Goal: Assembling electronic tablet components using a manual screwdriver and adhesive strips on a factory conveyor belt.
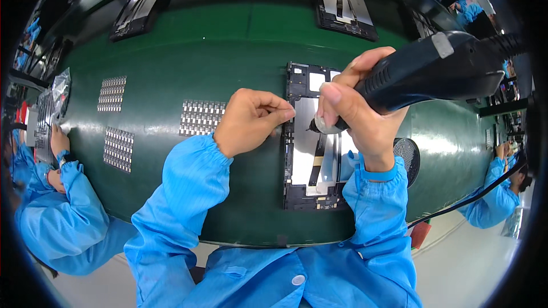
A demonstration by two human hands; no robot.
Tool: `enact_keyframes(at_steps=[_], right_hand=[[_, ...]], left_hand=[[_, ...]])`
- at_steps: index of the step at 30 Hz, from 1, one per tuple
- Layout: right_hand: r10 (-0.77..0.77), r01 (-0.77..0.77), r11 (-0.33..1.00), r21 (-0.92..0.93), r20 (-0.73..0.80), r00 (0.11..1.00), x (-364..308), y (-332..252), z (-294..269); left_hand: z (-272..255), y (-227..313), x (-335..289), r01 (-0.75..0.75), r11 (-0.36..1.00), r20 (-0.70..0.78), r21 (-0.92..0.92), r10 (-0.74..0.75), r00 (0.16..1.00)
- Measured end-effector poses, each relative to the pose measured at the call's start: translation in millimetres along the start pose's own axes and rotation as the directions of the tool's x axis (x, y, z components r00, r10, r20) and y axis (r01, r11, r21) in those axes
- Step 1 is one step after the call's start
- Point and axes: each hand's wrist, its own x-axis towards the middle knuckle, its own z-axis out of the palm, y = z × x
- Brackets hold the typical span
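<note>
An opened tablet (301,162) with a black frame and silvery inner plates lies on the green table in front of me. My right hand (368,120) is wrapped round a black electric screwdriver (428,74), held slantwise over the tablet. Its tip points down and left, above the tablet's upper part; whether it touches cannot be made out. At the tablet's left edge, my left hand (245,120) is closed with thumb and forefinger pinched together. Anything between those fingertips is too small to name. My right hand and the tool cover part of the tablet's right side.
Sheets of small parts (201,118) lie left of the tablet, with more further left. Two more opened tablets (345,5) rest on the dark far shelf. A round black dish (406,162) sits beside my right wrist. Co-workers in blue sleeves (68,211) sit at both sides.
</note>
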Motion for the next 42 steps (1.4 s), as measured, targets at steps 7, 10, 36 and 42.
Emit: enact_keyframes(at_steps=[7, 10, 36, 42], right_hand=[[-0.021, 0.021, 1.000, -0.005, 0.028, 0.999, 4, 10, 8], [-0.018, 0.019, 0.991, -0.136, 0.011, 1.000, 5, 14, 11], [-0.110, 0.225, 0.891, -0.393, 0.295, 0.949, 4, 20, 32], [0.002, 0.007, 0.967, -0.254, 0.036, 0.999, 0, 20, 28]], left_hand=[[-4, -19, 10, -0.205, 0.941, -0.032, 0.269, 0.222, 0.975], [0, -23, 10, -0.176, 0.976, -0.091, 0.126, 0.188, 0.978], [-94, 24, 6, -0.201, 0.892, -0.111, 0.405, 0.266, 0.958], [-92, 18, -14, -0.184, 0.694, -0.008, 0.696, 0.264, 0.965]])
